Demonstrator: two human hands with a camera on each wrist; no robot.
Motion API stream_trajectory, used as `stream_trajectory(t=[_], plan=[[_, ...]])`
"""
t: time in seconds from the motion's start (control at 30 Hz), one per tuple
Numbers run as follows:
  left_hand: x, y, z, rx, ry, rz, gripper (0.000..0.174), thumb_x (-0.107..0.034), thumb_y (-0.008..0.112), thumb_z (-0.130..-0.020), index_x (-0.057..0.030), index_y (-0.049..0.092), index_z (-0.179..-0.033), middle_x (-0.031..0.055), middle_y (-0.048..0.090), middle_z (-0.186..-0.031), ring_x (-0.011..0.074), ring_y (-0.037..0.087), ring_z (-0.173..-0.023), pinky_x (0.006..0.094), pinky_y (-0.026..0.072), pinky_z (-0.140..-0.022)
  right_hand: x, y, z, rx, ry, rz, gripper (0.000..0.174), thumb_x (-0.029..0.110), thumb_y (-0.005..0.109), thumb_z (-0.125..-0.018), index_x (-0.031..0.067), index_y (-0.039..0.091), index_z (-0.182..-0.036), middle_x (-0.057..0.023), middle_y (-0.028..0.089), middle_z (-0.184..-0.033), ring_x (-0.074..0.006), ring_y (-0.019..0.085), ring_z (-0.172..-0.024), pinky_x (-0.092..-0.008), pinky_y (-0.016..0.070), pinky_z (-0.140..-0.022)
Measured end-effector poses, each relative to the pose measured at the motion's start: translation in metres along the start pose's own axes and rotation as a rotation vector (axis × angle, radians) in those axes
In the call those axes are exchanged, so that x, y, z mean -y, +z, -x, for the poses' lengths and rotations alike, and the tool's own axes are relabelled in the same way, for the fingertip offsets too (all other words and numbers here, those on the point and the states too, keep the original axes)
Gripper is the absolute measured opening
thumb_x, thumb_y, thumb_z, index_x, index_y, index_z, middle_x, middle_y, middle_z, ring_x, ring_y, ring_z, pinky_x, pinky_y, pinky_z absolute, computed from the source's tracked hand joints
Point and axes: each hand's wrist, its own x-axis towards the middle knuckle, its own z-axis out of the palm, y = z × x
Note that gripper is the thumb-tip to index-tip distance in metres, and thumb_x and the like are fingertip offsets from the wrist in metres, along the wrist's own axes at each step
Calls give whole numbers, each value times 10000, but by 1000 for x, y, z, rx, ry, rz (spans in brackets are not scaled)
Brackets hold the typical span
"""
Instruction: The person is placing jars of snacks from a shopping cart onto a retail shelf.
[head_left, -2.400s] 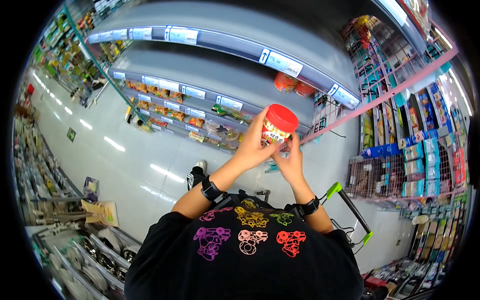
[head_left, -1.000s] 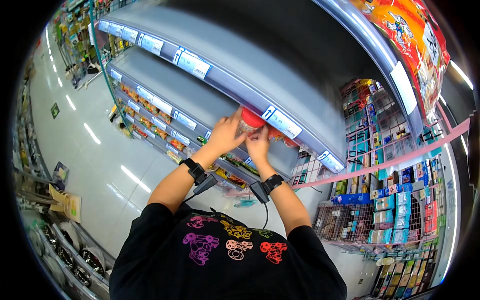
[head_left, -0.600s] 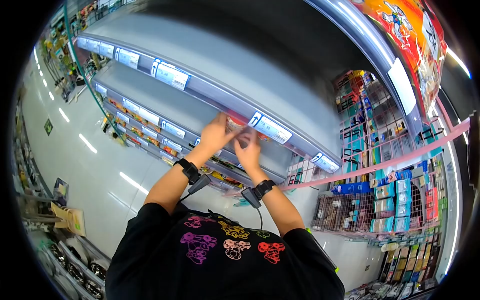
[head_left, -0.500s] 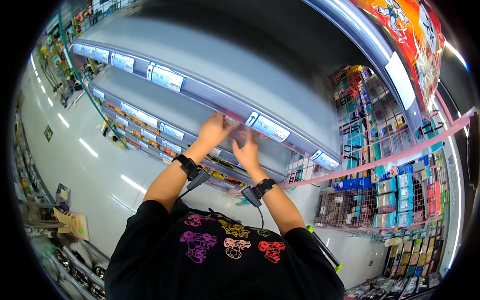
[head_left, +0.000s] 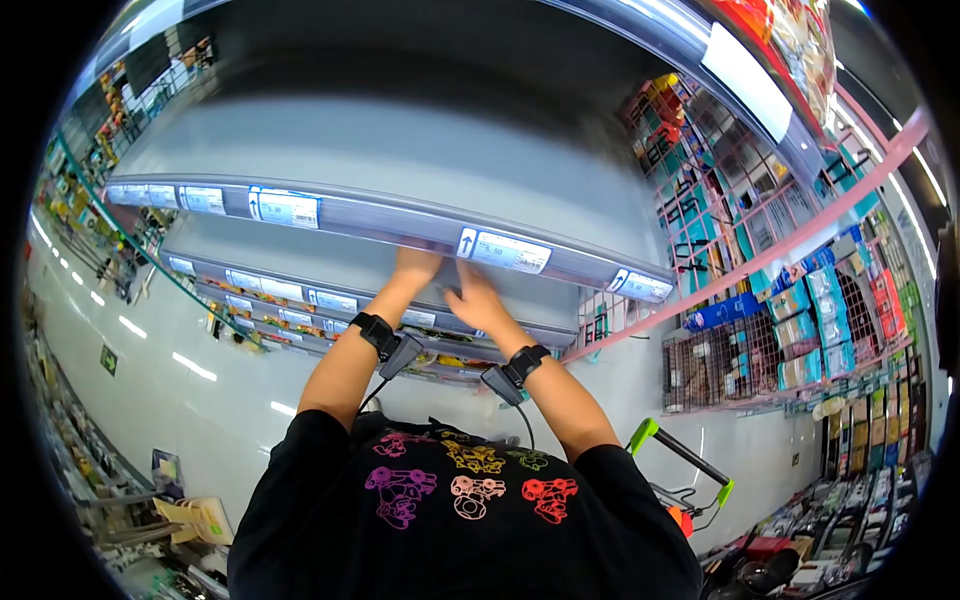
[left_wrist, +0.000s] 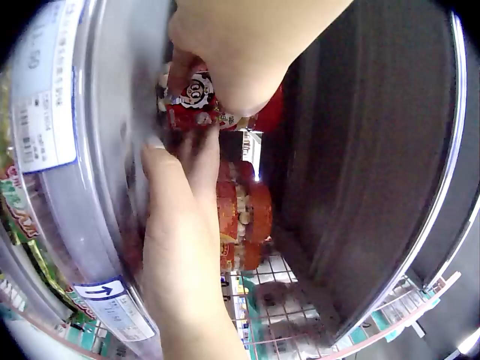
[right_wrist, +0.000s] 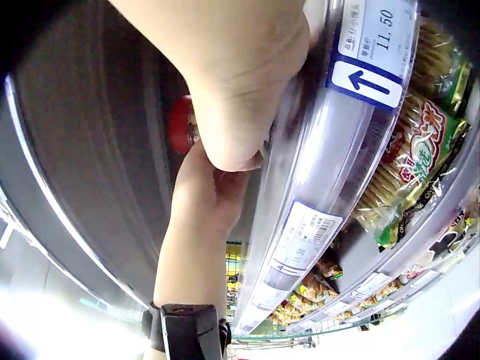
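In the left wrist view, a clear jar with a red lid and a cartoon-face label lies within my left hand, whose fingers curl round it. My right hand reaches up from below there, fingers extended close beneath the jar. From the head view, the left hand is partly under the price-tagged shelf edge, which hides the jar. Beside it the right hand has its thumb apart from straight fingers. The right wrist view shows only the red lid past the hands.
Several red-lidded jars stand further along the same shelf. A pink wire rack borders the right end. Lower shelves hold snack bags. A green-and-black cart handle is behind at right.
The jar went from in front of the shelves to under the shelf edge, out of the head view. The right hand's fingers have straightened away from it. The head view has shifted.
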Motion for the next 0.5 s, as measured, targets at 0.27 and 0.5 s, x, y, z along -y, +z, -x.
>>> stream_trajectory(t=[0.27, 0.5], plan=[[9, 21, -5, 31, -15, 2, 301, -229, 483, -868, -46, 619, -1064, 217, 600, -1120, 404, 542, -1065, 462, 443, -904, -9, 4, -2, -41, -1, 37, 635, 277, 571, -835, -40, 342, -1335, -324, 484, -1229, -455, 471, -1147, -460, 388, -976], [8, 14, 12, 129, -109, 95, 268, -194, 477, -891, -22, 597, -1057, 213, 619, -1041, 349, 580, -1008, 424, 451, -856, 0, 2, 0, -160, 15, 13, 465, 269, 573, -818, -21, 496, -1173, -290, 556, -1118, -457, 520, -1038, -496, 418, -914]])
